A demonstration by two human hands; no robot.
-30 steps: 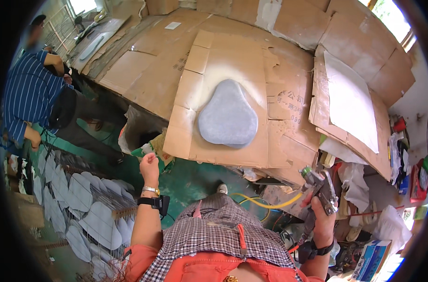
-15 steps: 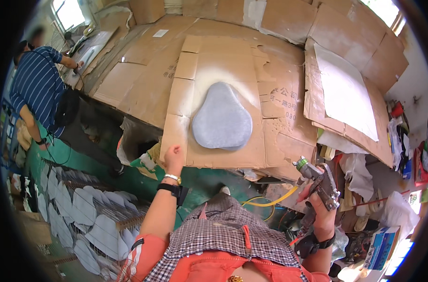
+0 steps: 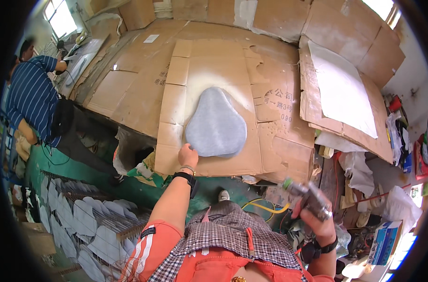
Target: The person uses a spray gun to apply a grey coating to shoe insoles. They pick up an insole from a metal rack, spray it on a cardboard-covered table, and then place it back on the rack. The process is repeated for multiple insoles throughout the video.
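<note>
One grey pad [image 3: 216, 123] is laid on cardboard [image 3: 242, 167], its 8 o'clock edge met by the left hand [image 3: 188, 156]; whether it is pinched cannot be told. A spray gun [image 3: 314, 202] is gripped by the right hand [image 3: 319, 223] at 4 o'clock. Pad handling seems in hand; a sure edge hold would be called for.

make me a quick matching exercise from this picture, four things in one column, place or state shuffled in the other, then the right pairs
1. left hand
2. right hand
3. grey piece
4. white sheet

A. in the upper right of the picture
B. grips a metal spray gun
C. at the grey piece's lower-left edge
D. lies on cardboard, mid-picture

Pairs: 1-C, 2-B, 3-D, 4-A
</note>
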